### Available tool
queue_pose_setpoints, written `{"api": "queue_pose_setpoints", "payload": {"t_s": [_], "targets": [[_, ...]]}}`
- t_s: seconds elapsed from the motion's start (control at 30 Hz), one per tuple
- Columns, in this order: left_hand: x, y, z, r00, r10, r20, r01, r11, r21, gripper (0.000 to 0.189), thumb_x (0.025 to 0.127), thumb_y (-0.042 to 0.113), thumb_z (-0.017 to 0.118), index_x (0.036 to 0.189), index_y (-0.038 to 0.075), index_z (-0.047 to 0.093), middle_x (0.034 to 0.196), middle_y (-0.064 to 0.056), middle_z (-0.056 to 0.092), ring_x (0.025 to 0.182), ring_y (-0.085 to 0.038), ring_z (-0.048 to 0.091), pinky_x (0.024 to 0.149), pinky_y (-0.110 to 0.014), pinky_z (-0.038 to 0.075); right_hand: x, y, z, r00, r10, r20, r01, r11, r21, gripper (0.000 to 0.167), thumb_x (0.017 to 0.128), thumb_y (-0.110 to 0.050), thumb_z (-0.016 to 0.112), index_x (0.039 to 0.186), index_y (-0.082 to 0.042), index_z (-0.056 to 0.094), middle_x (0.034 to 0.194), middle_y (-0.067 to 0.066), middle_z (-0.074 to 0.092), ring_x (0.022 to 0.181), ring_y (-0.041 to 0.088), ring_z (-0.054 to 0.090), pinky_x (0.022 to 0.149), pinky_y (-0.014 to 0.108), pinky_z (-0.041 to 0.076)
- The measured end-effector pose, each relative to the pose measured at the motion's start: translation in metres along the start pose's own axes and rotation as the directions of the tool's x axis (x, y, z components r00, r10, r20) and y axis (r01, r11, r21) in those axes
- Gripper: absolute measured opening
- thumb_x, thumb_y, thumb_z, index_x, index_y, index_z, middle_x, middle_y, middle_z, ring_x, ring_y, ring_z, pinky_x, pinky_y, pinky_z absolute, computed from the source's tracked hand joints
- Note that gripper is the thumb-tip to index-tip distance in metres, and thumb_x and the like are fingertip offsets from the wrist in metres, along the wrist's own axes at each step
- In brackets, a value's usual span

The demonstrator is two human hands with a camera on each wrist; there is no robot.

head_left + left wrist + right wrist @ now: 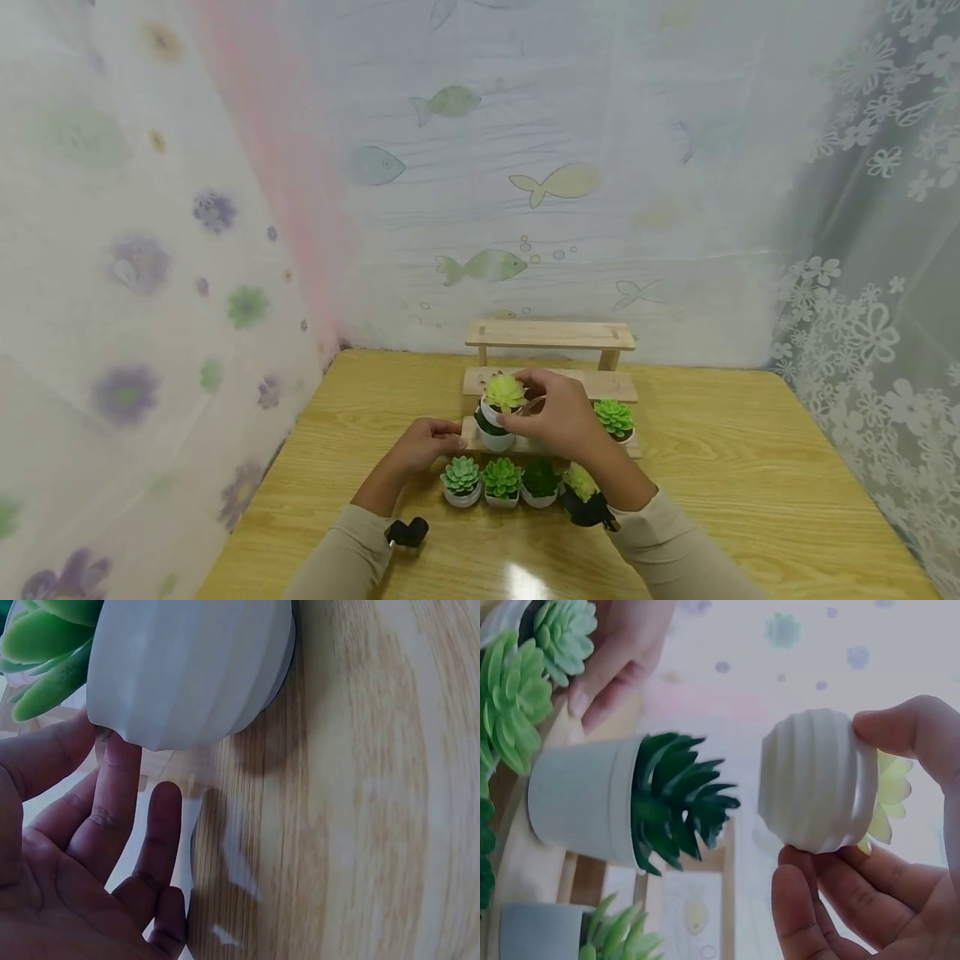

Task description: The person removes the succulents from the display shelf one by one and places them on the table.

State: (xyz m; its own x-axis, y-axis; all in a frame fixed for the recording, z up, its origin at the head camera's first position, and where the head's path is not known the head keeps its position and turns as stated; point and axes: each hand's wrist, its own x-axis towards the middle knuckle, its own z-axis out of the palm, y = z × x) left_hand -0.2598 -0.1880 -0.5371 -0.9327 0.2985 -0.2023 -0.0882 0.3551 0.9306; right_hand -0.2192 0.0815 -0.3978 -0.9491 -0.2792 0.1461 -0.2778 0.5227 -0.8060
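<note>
My right hand (561,414) holds a small potted succulent (502,393) with yellow-green leaves, raised above the shelf. In the right wrist view, thumb and fingertips pinch its ribbed white pot (817,780). Just below it a dark green succulent (679,799) in a smooth white pot stands on the lowest step of a wooden plant stand (551,335). My left hand (422,447) pinches the left end of that step between thumb and fingers. A ribbed white pot (187,671) partly covers those fingertips in the left wrist view.
A bright green succulent (615,417) sits at the step's right end. In front of the stand several potted succulents line up on the wooden table (360,400), including a pale green one (461,479) and a yellow-green one (580,481) partly behind my right wrist. Patterned curtains (480,183) hang behind.
</note>
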Motion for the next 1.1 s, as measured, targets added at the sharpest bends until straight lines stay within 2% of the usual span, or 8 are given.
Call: {"api": "queue_pose_setpoints", "payload": {"t_s": [0.37, 0.67, 0.9, 1.1], "targets": [[-0.001, -0.001, 0.000, 1.000, -0.010, -0.013, 0.010, 0.999, 0.051, 0.039, 0.100, 0.024, 0.069, 0.129, -0.002, 0.069, 0.111, -0.009, 0.076, 0.102, -0.022, 0.072, 0.096, -0.048, 0.055, -0.023, 0.001, 0.012, 0.998, -0.055, 0.044, 0.057, 0.997, -0.051, 0.057, 0.082, -0.036, 0.089, 0.131, -0.015, 0.068, 0.109, 0.000, 0.070, 0.097, 0.015, 0.068, 0.079, 0.028, 0.059], [0.001, -0.001, 0.000, 1.000, -0.025, 0.003, 0.025, 0.998, 0.055, 0.039, 0.100, 0.026, 0.071, 0.129, 0.000, 0.071, 0.116, -0.010, 0.075, 0.104, -0.023, 0.071, 0.098, -0.050, 0.054, -0.043, 0.015, 0.025, 0.989, -0.083, 0.127, 0.085, 0.996, -0.018, 0.058, 0.080, -0.038, 0.090, 0.128, -0.012, 0.069, 0.107, 0.000, 0.072, 0.091, 0.013, 0.072, 0.076, 0.028, 0.060], [0.003, -0.005, -0.001, 1.000, -0.019, -0.002, 0.019, 0.997, 0.078, 0.038, 0.099, 0.028, 0.071, 0.127, 0.002, 0.072, 0.116, -0.008, 0.074, 0.105, -0.022, 0.070, 0.099, -0.051, 0.053, -0.054, 0.026, 0.039, 0.973, -0.121, 0.199, 0.121, 0.993, 0.011, 0.053, 0.082, -0.037, 0.088, 0.126, -0.012, 0.070, 0.110, -0.003, 0.072, 0.095, 0.014, 0.069, 0.076, 0.033, 0.060], [0.003, -0.006, -0.001, 1.000, -0.021, -0.001, 0.021, 0.997, 0.070, 0.039, 0.099, 0.029, 0.071, 0.127, 0.001, 0.071, 0.111, -0.006, 0.076, 0.103, -0.021, 0.071, 0.100, -0.051, 0.053, -0.062, 0.032, 0.049, 0.971, -0.136, 0.197, 0.147, 0.988, -0.044, 0.056, 0.079, -0.037, 0.089, 0.125, -0.011, 0.071, 0.115, 0.000, 0.073, 0.095, 0.010, 0.069, 0.075, 0.028, 0.058]]}}
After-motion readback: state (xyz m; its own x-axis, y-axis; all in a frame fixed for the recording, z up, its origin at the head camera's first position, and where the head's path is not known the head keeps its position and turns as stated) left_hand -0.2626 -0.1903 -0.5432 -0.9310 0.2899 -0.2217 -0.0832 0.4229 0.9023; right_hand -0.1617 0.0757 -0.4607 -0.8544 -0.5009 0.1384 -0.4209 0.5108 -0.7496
